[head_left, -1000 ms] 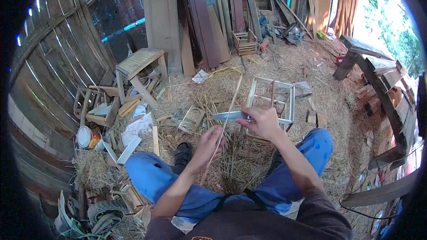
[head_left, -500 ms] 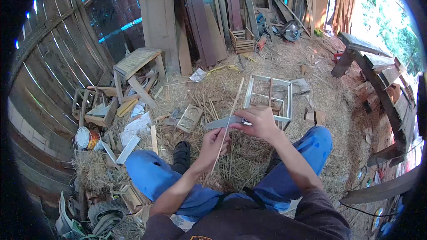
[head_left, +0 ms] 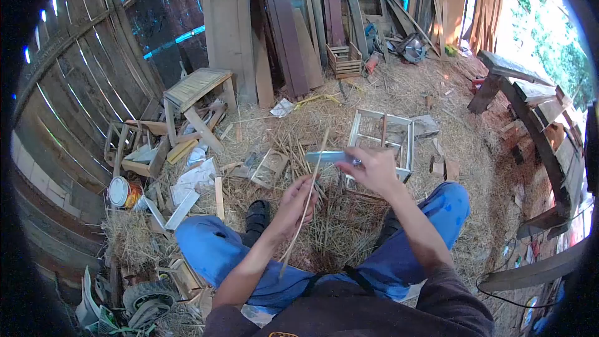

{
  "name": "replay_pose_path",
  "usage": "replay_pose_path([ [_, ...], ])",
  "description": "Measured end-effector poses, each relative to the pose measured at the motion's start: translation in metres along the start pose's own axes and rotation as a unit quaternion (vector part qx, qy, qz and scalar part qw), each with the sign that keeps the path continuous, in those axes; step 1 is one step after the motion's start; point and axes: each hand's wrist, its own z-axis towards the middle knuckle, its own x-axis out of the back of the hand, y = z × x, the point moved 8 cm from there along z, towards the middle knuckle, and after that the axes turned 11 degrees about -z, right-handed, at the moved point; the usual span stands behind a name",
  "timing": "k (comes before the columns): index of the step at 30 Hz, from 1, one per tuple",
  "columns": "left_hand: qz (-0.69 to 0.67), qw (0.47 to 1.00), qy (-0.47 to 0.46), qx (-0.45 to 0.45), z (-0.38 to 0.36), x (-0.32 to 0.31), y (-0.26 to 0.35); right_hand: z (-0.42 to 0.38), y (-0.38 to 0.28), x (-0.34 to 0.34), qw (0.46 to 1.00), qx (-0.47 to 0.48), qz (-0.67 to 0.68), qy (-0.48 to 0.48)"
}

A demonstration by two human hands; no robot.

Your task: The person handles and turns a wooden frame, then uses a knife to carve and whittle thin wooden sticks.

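Between my knees my left hand (head_left: 296, 207) is closed around a thin wooden strip (head_left: 306, 211), which stands at a slant with its upper end tipped away from me. My right hand (head_left: 375, 171) grips a knife (head_left: 326, 156) by the handle, most of it hidden in the fingers. Its broad, shiny blade points left and crosses the strip's upper part, above my left fingers. Beyond my right hand a small pale wooden frame (head_left: 409, 143) rests on the straw-covered ground.
Left of my legs are a paint can (head_left: 118, 192), a small wooden stool (head_left: 198, 81) and scrap wood. Boards (head_left: 226, 31) lean on the back wall near a slatted crate (head_left: 344, 60) and a circular saw (head_left: 413, 48). A heavy wooden bench (head_left: 541, 118) stands at right.
The knife has moved up the strip, away from my left hand, and its blade has turned. The strip is tilted a little differently, and the whole view has shifted slightly.
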Motion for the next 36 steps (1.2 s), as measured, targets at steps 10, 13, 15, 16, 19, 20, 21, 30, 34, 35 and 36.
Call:
replay_pose_path([
  [10, 0.005, 1.000, -0.013, -0.015, 0.017, -0.007, -0.025, -0.004, -0.019, -0.014, 0.994, 0.038, 0.076, -0.076],
  [13, 0.023, 0.999, -0.006, -0.028, 0.012, -0.014, -0.016, 0.000, -0.012, -0.003, 0.995, 0.053, 0.064, -0.051],
  [15, 0.016, 1.000, -0.020, -0.010, 0.010, -0.014, -0.014, 0.004, -0.012, 0.000, 0.996, 0.051, 0.037, -0.055],
  [16, 0.014, 0.999, -0.028, -0.002, 0.009, -0.013, -0.012, 0.007, -0.010, 0.002, 0.997, 0.053, 0.034, -0.037],
  [19, 0.015, 0.998, -0.055, -0.017, 0.008, -0.008, -0.005, 0.008, 0.006, 0.009, 0.999, 0.041, 0.019, -0.003],
  [20, 0.034, 0.998, -0.051, -0.010, 0.007, -0.007, -0.002, 0.008, 0.018, 0.012, 1.000, 0.028, 0.009, 0.000],
  [21, 0.054, 0.997, -0.047, -0.003, 0.003, -0.007, 0.004, 0.010, 0.022, 0.014, 1.000, 0.016, 0.002, 0.003],
  [30, 0.119, 0.991, -0.008, -0.055, 0.011, -0.002, 0.004, 0.002, -0.013, -0.005, 0.995, 0.008, 0.045, -0.094],
  [34, 0.184, 0.978, 0.002, -0.099, 0.010, 0.011, 0.009, 0.007, 0.039, 0.006, 0.996, -0.054, -0.071, -0.010],
  [35, 0.208, 0.971, 0.009, -0.117, 0.004, 0.019, 0.014, 0.011, 0.080, 0.022, 0.987, -0.137, -0.079, -0.010],
  [36, 0.133, 0.989, 0.015, -0.065, -0.014, 0.007, 0.028, 0.014, 0.106, 0.035, 0.972, -0.218, -0.086, -0.008],
])
